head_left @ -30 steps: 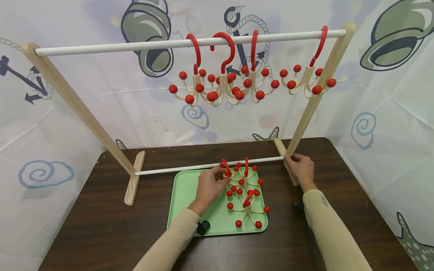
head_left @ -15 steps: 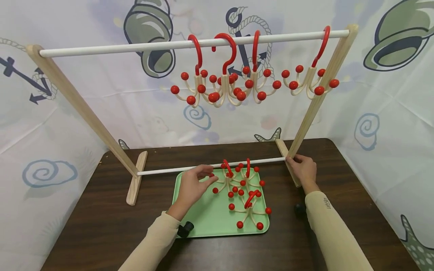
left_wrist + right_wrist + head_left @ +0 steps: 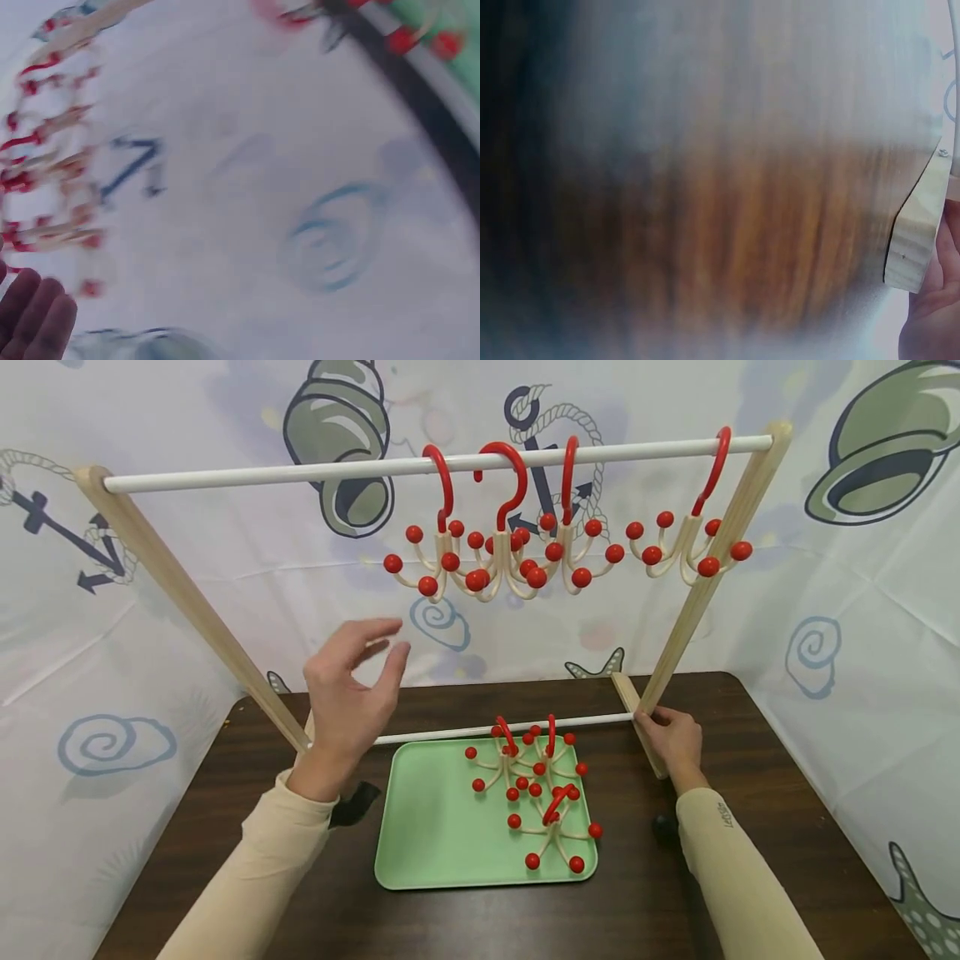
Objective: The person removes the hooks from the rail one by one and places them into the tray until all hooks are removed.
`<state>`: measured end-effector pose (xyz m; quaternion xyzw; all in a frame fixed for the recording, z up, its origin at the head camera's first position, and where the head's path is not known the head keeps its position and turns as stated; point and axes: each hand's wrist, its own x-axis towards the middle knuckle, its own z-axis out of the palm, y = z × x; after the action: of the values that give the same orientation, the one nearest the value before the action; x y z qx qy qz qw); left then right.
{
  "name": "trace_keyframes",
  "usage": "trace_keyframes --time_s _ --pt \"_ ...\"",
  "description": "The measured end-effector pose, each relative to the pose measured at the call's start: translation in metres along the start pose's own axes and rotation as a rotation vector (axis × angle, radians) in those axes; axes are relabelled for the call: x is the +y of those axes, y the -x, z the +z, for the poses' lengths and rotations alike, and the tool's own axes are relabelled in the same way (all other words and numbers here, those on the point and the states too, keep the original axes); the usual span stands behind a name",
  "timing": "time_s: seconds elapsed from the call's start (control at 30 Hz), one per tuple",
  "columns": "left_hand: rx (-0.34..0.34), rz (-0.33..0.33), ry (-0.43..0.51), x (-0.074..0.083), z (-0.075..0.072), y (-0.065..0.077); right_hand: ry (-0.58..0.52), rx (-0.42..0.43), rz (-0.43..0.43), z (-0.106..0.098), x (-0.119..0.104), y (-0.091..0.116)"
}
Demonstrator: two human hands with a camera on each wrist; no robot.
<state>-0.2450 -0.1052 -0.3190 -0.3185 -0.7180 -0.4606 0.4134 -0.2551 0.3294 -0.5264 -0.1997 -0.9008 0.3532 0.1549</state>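
My left hand is raised in front of the patterned backdrop, left of the hanging hooks. Its thumb and fingers are apart, with nothing between them. My right hand grips the wooden rack low on its right side, where post, foot and lower bar meet. Several octopus-shaped hangers, such as the rightmost hanger, hang from the white top bar by red hooks. More of these red-balled hangers, including a front hanger, stand on the right part of a green tray.
The tray lies on a dark wooden table, between the rack's feet and just in front of its white lower bar. A printed cloth encloses the back and sides. The left wrist view is blurred.
My left hand has let go of the back-left hanger on the tray and moved up and left. That hanger stands on the tray. My right hand has stayed on the rack.
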Motion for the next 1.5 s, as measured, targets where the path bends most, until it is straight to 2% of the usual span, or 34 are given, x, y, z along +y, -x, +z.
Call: trace_keyframes --time_s 0.07,0.13,0.23,0.37,0.53,0.67,0.83,0.93,1.03,1.27,1.5 --pt "-0.03 0.062 -0.066 0.01 -0.005 -0.026 0.001 -0.002 0.004 -0.001 0.0 0.001" --pt "-0.093 0.097 -0.138 0.017 -0.006 -0.048 0.0 -0.006 0.009 -0.002 0.001 0.001" --pt "-0.224 0.09 -0.22 0.02 -0.004 -0.073 0.001 -0.003 0.011 -0.001 0.002 0.002" --pt "-0.357 -0.032 -0.271 0.015 0.003 -0.096 0.002 0.008 0.013 0.0 0.003 0.002" --pt "-0.446 -0.267 -0.177 0.005 0.012 -0.115 -0.01 0.008 0.016 0.003 0.001 0.003" --pt "-0.467 -0.407 -0.131 0.001 0.02 -0.121 -0.014 0.016 0.013 0.005 0.0 0.003" --pt "-0.432 -0.469 -0.108 -0.002 0.028 -0.121 -0.021 0.018 0.017 0.004 -0.001 0.001" --pt "-0.412 -0.476 -0.105 -0.002 0.031 -0.121 -0.021 0.011 0.032 0.004 -0.001 0.002" --pt "-0.388 -0.451 -0.127 -0.003 0.031 -0.121 -0.019 0.007 0.037 0.003 0.0 0.001" --pt "-0.301 -0.298 -0.182 0.001 0.029 -0.121 -0.012 0.008 0.035 0.002 0.0 0.001" --pt "-0.215 -0.179 -0.206 0.006 0.025 -0.118 -0.003 0.002 0.045 0.004 0.001 0.001"
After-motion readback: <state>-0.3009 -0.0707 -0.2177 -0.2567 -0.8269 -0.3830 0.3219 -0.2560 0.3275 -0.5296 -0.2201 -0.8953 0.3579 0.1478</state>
